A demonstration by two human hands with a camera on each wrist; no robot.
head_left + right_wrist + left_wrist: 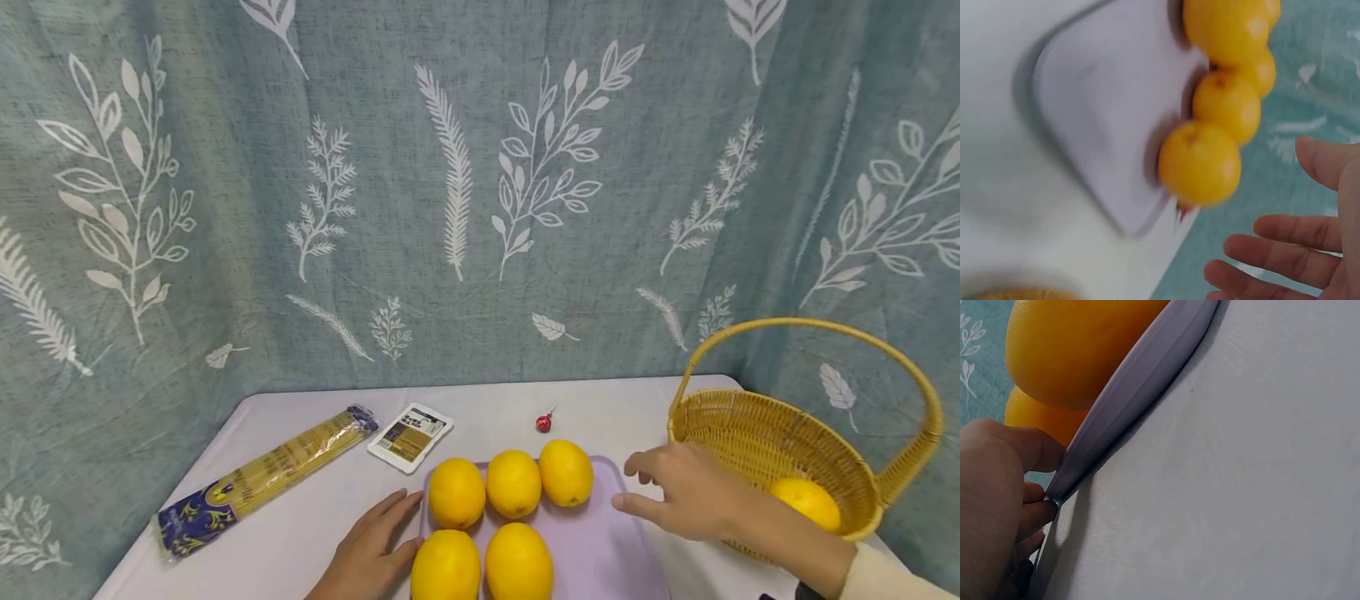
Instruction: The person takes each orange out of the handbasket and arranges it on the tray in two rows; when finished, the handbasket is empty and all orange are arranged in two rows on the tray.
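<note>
My left hand (372,546) is at the left side of a lilac tray (600,542), its thumb and fingertips at the rim. In the left wrist view the thumb tip reaches the top of the tray wall (1129,381). Several oranges fill the tray's left part, among them a front orange (520,560) and a back-right orange (566,473); its right part is bare. My right hand (675,492) hovers between tray and basket, holding nothing. Its fingers (1285,256) are spread in the right wrist view. A yellow wicker basket (738,408) on the right contains an orange (806,502).
A long pack of noodles (277,475) lies on the left of the white table (300,533). Near it is a flat white packet with a dark label (410,437). Behind the tray sits a small red-wrapped lollipop (543,422). A patterned curtain (480,208) hangs at the back.
</note>
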